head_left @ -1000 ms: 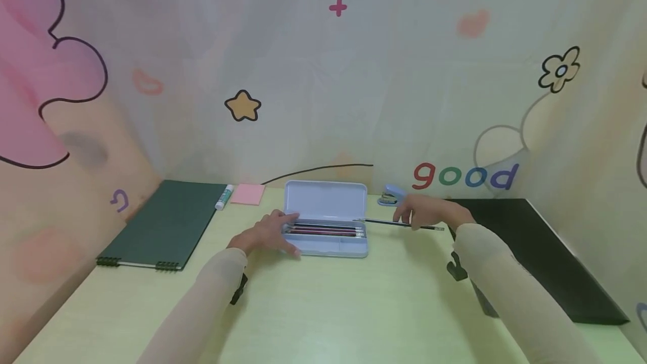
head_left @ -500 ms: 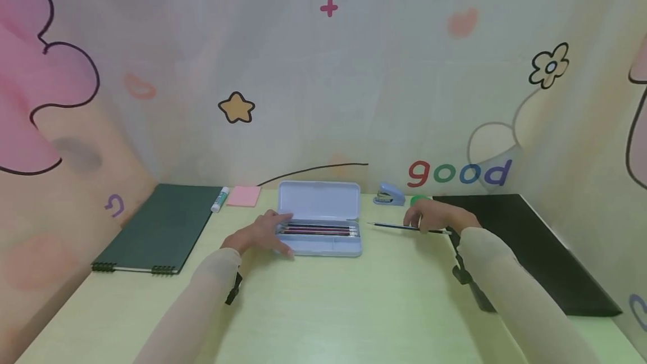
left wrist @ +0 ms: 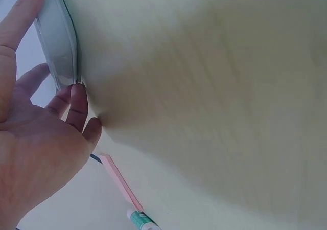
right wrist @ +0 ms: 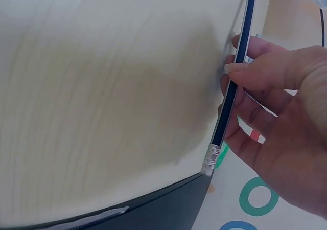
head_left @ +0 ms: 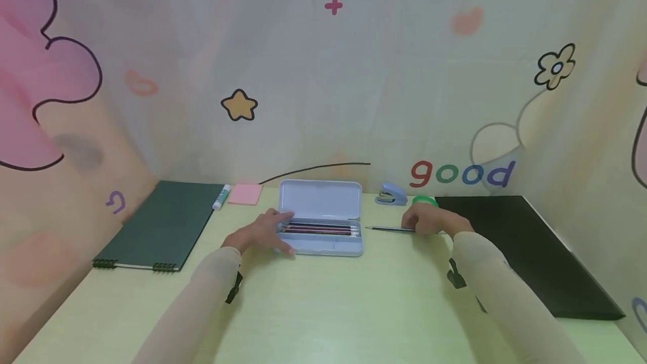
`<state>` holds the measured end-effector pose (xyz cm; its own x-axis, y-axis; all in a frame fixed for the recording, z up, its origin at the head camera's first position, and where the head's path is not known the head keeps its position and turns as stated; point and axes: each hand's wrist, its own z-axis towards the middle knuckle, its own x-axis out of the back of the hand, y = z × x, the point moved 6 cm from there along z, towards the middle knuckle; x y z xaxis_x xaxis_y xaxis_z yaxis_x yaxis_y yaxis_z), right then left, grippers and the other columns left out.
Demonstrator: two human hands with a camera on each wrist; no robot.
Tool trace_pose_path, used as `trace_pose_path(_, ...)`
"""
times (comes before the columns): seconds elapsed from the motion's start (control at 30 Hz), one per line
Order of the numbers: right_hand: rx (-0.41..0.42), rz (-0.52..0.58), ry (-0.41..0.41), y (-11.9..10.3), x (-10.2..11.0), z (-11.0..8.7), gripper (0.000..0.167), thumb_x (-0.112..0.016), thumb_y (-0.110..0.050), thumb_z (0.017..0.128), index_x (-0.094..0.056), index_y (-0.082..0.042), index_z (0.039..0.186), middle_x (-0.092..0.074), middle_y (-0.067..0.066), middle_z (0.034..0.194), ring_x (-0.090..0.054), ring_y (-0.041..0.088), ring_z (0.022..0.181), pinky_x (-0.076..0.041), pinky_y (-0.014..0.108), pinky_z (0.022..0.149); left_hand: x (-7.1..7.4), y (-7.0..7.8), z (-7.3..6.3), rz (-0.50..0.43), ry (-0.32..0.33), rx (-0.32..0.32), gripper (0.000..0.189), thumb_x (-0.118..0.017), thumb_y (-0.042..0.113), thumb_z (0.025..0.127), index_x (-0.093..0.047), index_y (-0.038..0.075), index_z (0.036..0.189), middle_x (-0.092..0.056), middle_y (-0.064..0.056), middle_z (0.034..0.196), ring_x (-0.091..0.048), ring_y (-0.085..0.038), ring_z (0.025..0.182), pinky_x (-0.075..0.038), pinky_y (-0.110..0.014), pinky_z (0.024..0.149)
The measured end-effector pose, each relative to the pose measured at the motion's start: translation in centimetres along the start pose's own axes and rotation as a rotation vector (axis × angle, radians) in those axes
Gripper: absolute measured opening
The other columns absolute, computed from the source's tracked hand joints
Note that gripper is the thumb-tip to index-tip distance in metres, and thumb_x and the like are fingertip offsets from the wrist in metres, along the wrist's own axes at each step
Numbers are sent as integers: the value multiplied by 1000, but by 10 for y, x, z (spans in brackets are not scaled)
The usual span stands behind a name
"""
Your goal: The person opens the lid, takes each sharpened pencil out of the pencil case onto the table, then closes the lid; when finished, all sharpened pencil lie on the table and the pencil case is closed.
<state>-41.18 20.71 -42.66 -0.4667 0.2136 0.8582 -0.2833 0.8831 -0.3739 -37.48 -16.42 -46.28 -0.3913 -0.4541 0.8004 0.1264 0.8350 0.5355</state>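
At the far left a dark green notebook lies flat on the table, its ring binding towards the person. Just beside its right edge lies a glue stick, and next to that a pad of pink notes. The left hand comes next, gripping the left end of the pale blue pencil case: thumb at the front edge, index finger towards the hinge, the other fingertips bent against the end wall, with thumb and index spread well apart. The lid stands raised at the back. Several pencils lie side by side in the long compartment nearest the hinge; they overlap too much to count surely. Beyond the case, near the backdrop, sits a pale blue stapler. In front of it is the dark pencil, outside the case, its point facing the case's right end but apart from it. The right hand pinches this pencil between thumb and fingers; whether it touches the table is unclear. A green round object shows behind that hand, and a black flat item fills the right side. The work looks partway: the grouped pencils are in place, the single one is not yet released, and the case remains unclosed
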Motion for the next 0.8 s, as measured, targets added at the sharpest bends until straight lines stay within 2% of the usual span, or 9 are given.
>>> trace_pose_path(0.23,46,0,-16,0,-1,1,35,-56,11,84,-73,-9,108,-67,9,101,-56,26,94,-54,50,94,-1,0,-1,-10,11,2,101,-87,44,73,-33,23,157,-32,-19,154,-34,-38,138,-33,-65,113)
trace_pose_path(0.33,27,18,-15,3,-4,3,35,-55,12,84,-72,-10,105,-67,8,101,-56,25,95,-54,49,93,0,0,-1,-7,10,1,101,-87,44,73,-34,23,157,-32,-19,154,-34,-38,138,-33,-65,113)
trace_pose_path(0.6,22,32,-5,3,-6,0,31,-58,11,85,-70,-9,106,-68,10,104,-58,26,97,-52,53,97,0,2,-1,-10,14,4,102,-87,44,73,-33,23,157,-31,-20,154,-34,-39,138,-34,-65,112)
trace_pose_path(0.8,31,29,-7,2,-5,0,30,-59,10,85,-69,-9,106,-68,10,103,-58,26,95,-54,51,94,0,1,-2,-20,16,9,103,-88,44,73,-33,23,157,-30,-20,155,-33,-40,139,-33,-66,112)
